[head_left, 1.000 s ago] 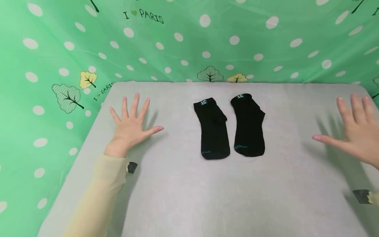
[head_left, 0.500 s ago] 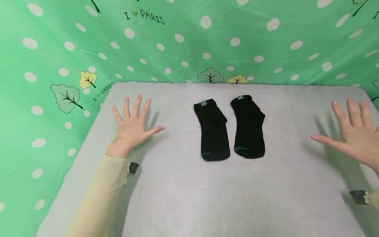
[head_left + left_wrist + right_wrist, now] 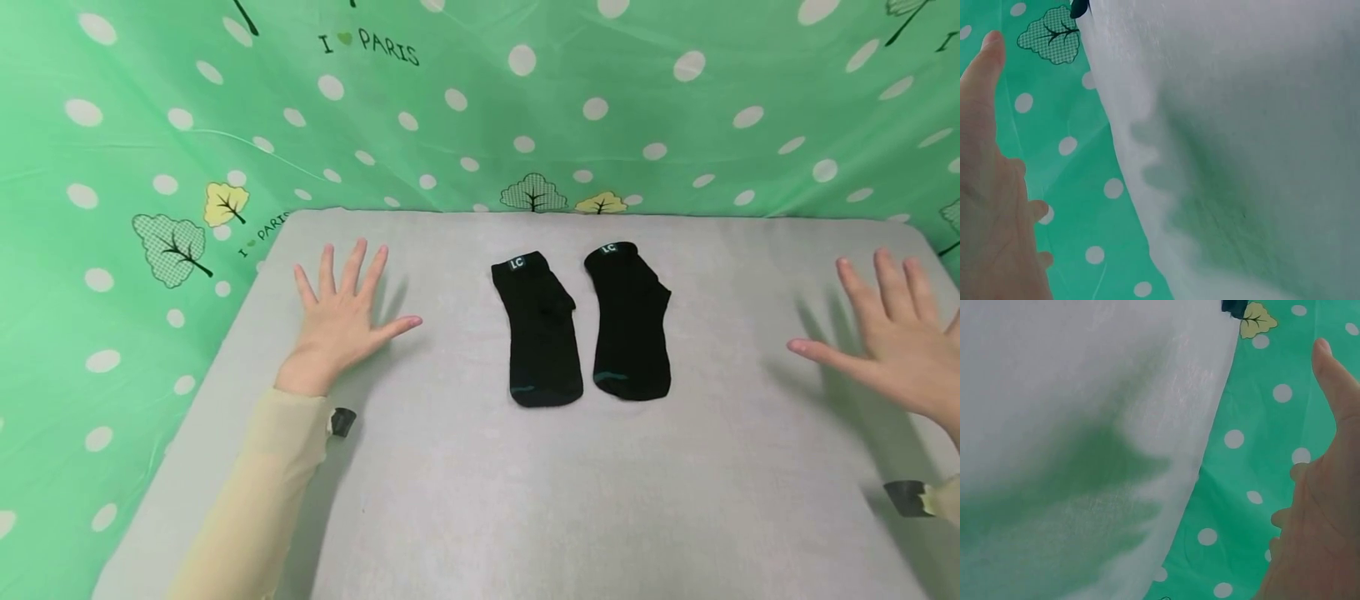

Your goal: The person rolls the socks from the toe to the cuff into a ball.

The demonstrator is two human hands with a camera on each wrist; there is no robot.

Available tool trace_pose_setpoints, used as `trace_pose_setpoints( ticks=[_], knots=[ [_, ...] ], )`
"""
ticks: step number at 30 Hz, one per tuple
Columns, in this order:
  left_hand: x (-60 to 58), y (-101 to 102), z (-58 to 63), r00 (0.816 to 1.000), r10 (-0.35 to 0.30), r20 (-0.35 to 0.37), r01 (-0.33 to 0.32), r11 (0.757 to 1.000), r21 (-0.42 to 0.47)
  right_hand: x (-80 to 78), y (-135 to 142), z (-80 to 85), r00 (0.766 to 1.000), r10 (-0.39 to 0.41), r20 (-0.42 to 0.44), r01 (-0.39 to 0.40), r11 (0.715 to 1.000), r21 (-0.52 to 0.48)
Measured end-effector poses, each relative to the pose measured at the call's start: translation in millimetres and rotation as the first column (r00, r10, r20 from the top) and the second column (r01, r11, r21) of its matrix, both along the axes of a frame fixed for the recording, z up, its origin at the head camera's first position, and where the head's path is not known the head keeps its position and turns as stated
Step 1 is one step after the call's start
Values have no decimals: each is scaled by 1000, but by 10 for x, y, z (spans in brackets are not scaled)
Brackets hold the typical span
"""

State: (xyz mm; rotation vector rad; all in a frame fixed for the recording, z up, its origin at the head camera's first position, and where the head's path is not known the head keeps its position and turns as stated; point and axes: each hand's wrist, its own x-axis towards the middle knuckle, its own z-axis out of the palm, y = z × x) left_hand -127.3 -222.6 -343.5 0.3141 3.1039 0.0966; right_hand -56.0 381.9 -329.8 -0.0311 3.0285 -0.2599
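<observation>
Two black ankle socks lie flat and side by side on the table, cuffs toward the back and toes toward the front. The left sock (image 3: 542, 342) and the right sock (image 3: 632, 333) each carry a small white "LC" mark at the cuff and a teal line near the toe. My left hand (image 3: 336, 327) hovers over the table to the left of them, fingers spread, holding nothing. On the far right my right hand (image 3: 900, 342) is spread the same way, partly cut off by the frame edge, also holding nothing. Both cast shadows on the cloth.
A light grey cloth (image 3: 570, 500) covers the table. Behind it and along its left side hangs a green curtain (image 3: 420, 108) with white dots and printed trees. Dark pieces show at both wrists, by the left cuff (image 3: 342, 422) and the right cuff (image 3: 909, 498).
My left hand has drifted slightly to the right, and my right hand slightly to the left. The socks lie as before.
</observation>
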Motion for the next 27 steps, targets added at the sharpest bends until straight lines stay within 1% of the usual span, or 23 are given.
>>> trace_pose_setpoints(
  ticks=[8,17,21,27],
  knots=[
    [1,58,30,1000,-5,-3,5,1000,-2,-20,30,-43,999,29,-22,-29,1000,12],
    [-26,113,9,1000,-7,7,7,1000,-11,-45,-4,-45,998,50,-45,-49,998,30],
    [-31,139,12,1000,-8,9,8,1000,-13,-55,-27,-34,997,58,-45,-58,998,20],
    [-29,178,28,1000,-18,11,18,1000,-7,-75,-62,-20,998,64,-24,-64,998,12]
  ],
)
